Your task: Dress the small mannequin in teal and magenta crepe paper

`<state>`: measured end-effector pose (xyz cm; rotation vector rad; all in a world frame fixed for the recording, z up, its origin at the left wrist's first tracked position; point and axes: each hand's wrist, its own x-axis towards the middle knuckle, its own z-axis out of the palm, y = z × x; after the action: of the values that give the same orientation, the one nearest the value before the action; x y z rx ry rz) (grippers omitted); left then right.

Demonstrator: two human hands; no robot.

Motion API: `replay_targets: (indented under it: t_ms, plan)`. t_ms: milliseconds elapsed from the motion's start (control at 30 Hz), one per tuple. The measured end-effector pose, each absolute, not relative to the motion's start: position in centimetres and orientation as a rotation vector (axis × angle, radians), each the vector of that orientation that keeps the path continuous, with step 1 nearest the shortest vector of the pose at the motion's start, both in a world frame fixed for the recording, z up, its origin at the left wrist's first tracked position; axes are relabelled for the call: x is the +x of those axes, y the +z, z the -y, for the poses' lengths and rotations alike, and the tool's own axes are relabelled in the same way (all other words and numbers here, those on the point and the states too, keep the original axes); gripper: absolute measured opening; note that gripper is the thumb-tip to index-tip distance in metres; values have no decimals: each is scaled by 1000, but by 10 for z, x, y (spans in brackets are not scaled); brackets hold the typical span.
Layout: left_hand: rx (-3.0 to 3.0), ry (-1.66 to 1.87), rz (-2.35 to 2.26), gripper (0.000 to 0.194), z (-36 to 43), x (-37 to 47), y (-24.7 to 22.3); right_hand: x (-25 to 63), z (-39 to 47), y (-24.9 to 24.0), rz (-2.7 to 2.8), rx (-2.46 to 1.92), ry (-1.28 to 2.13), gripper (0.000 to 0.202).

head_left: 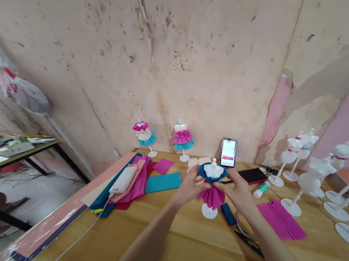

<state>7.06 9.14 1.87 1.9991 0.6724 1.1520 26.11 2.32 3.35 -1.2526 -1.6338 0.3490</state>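
A small white mannequin (213, 170) on a round base stands on the wooden table (193, 251). It wears a blue paper collar and a magenta pleated paper skirt (212, 196). My left hand (189, 187) grips it from the left at the waist. My right hand (238, 190) pinches the paper at the waist from the right. Both hands are closed on the dressed figure.
Two finished dressed mannequins (182, 139) stand by the wall. Several bare white mannequins (313, 177) crowd the right. A lit phone (228, 152), a glue stick (262, 189), magenta paper sheets (282, 219), a colored paper pile with a power bank (124, 179) and scissors (247, 241) lie around.
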Motion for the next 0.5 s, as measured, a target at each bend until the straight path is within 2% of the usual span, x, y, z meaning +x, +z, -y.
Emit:
replay_targets:
  t_ms: [167,333,500]
  plan:
    - [1831,1200,-666,45,-95,75,8,258,-27,28,1685,-1226,266,25]
    - [1624,1197,-591,54,-98,80,-1,256,-28,26,1712,-1169,162,21]
    - [1587,1151,-568,51,-97,80,-1,255,-26,27,1709,-1122,155,24]
